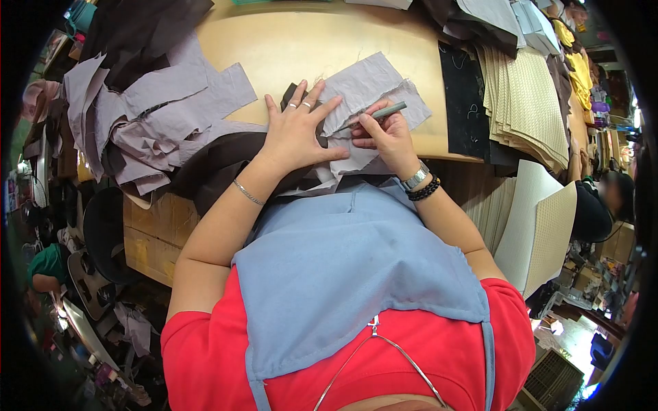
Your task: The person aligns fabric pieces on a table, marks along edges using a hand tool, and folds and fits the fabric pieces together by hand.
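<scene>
My right hand (pixel 385 137) is closed around a grey-green pen (pixel 392 110), its tip end pointing left toward the cloth. Under that hand lies a light grey-lilac piece of fabric (pixel 373 77) with frayed edges, on the pale yellow table (pixel 274 41). My left hand (pixel 298 130) is spread flat, fingers apart, pressing on the fabric and on a dark brown piece of cloth (pixel 226 161) beside it. Whether the pen's tip touches the fabric is hard to make out.
Crumpled grey-lilac fabric pieces (pixel 164 103) are heaped at the left, with dark cloth (pixel 137 34) behind them. On the right are a black strip (pixel 462 103) and a stack of cream textured sheets (pixel 521 103). A cardboard box (pixel 154 233) stands below the table's left side. Another person (pixel 603 205) is at the far right.
</scene>
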The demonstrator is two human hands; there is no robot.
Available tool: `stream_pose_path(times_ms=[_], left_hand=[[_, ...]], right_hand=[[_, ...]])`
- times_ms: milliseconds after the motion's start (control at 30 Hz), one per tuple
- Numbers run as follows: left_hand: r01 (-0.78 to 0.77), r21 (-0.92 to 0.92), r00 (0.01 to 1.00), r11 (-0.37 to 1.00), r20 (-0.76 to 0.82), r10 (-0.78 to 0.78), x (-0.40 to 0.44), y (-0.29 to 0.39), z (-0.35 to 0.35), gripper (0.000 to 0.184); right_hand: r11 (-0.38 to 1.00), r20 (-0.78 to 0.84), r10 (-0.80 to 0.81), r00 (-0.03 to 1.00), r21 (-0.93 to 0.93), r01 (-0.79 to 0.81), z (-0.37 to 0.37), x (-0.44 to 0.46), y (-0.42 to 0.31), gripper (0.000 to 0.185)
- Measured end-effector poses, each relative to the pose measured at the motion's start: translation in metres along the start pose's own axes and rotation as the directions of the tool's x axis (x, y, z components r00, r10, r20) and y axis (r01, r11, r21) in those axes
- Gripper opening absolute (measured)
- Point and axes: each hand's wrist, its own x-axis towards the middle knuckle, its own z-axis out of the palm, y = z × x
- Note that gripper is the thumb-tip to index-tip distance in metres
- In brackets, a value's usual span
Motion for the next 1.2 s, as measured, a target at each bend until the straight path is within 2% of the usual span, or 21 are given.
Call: stream_pose_path(times_ms=[400, 600, 700, 1000, 1100, 1200], left_hand=[[0.016, 0.028, 0.999, 0.999, 0.030, -0.017, 0.000, 0.001, -0.002, 0.100], [0.013, 0.015, 1.000, 1.000, 0.018, -0.013, 0.000, 0.001, -0.002, 0.099], [0.009, 0.012, 1.000, 1.000, 0.013, -0.009, 0.000, 0.001, -0.002, 0.099], [0.001, -0.003, 1.000, 1.000, -0.001, -0.001, 0.000, 0.001, -0.001, 0.097], [0.006, -0.012, 1.000, 1.000, 0.006, -0.006, 0.000, 0.002, -0.003, 0.097], [0.010, -0.026, 1.000, 1.000, 0.013, -0.010, -0.001, 0.003, -0.004, 0.097]], right_hand=[[0.998, 0.052, -0.018, 0.998, -0.060, 0.021, 0.001, 0.000, 0.000, 0.019], [1.000, 0.051, -0.010, 0.999, -0.016, 0.011, 0.001, 0.001, -0.001, 0.019], [0.997, 0.063, 0.015, 0.998, -0.071, -0.011, 0.002, 0.000, -0.005, 0.018], [0.997, 0.194, 0.076, 0.978, -0.040, -0.069, -0.005, 0.005, -0.012, 0.019], [0.996, 0.248, 0.073, 0.966, 0.031, -0.083, 0.004, -0.001, -0.010, 0.018], [0.975, 0.082, 0.046, 0.996, 0.213, -0.063, -0.002, 0.000, -0.012, 0.018]])
